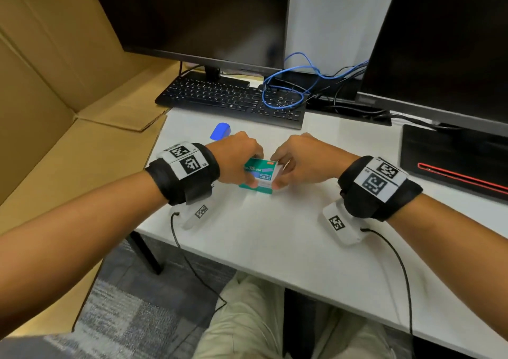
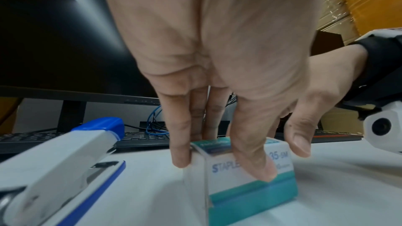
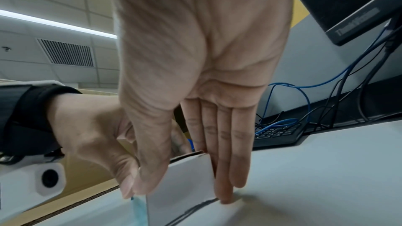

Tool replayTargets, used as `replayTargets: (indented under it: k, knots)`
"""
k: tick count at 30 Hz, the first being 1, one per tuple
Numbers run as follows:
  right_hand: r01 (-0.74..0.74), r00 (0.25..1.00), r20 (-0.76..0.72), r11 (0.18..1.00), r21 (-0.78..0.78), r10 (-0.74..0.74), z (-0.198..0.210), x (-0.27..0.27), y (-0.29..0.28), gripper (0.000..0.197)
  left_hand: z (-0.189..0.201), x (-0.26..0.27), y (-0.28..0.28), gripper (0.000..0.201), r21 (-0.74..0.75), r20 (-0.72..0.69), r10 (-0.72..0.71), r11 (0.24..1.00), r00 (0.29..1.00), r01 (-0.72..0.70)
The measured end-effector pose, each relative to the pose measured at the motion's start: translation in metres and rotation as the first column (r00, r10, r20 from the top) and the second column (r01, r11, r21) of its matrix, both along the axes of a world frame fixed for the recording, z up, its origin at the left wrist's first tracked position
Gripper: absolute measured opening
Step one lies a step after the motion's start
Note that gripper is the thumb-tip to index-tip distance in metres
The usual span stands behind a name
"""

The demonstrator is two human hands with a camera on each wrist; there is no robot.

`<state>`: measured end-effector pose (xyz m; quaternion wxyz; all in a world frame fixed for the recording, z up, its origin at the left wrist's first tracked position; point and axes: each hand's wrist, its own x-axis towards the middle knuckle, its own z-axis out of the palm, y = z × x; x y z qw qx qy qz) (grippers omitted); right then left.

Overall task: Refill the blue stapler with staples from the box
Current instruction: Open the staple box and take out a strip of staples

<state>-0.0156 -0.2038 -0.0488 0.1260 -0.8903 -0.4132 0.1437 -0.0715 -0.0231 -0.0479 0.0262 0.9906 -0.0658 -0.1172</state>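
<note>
A green and white staple box (image 1: 259, 175) sits on the white desk (image 1: 275, 235), held from both ends. My left hand (image 1: 254, 170) grips its left end, thumb on the near face and fingers on the far side (image 2: 180, 143). My right hand (image 1: 276, 171) pinches the white right end (image 3: 180, 186) between thumb and straight fingers (image 3: 226, 169). The blue and white stapler (image 1: 220, 131) lies just behind my left hand, half hidden by it. In the left wrist view the stapler (image 2: 65, 161) lies left of the box (image 2: 250, 178), a short gap between them.
A black keyboard (image 1: 233, 100) lies behind the stapler, with blue and black cables (image 1: 288, 89) over its right end. Two dark monitors (image 1: 198, 14) stand at the back. A black case with red trim (image 1: 453, 160) lies at the right; cardboard sheets (image 1: 55, 97) lean at the left.
</note>
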Motion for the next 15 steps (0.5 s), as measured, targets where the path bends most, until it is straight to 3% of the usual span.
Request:
replayTargets:
  k: [8, 12, 15]
  knots:
    - [0.081, 0.995, -0.065, 0.995, 0.056, -0.078, -0.002, -0.009, -0.010, 0.044, -0.005, -0.007, -0.006, 0.050, -0.041, 0.044, -0.005, 0.999, 0.999, 0.007]
    - [0.232, 0.958, -0.216, 0.951, 0.203, -0.187, -0.008, -0.003, -0.020, 0.030, -0.006, -0.009, -0.014, 0.051, -0.101, 0.112, -0.011, 0.995, 0.994, 0.022]
    - [0.292, 0.933, -0.286, 0.923, 0.252, -0.217, -0.007, -0.003, -0.029, 0.033, -0.009, -0.012, -0.024, 0.057, -0.138, 0.167, -0.026, 0.989, 0.986, 0.049]
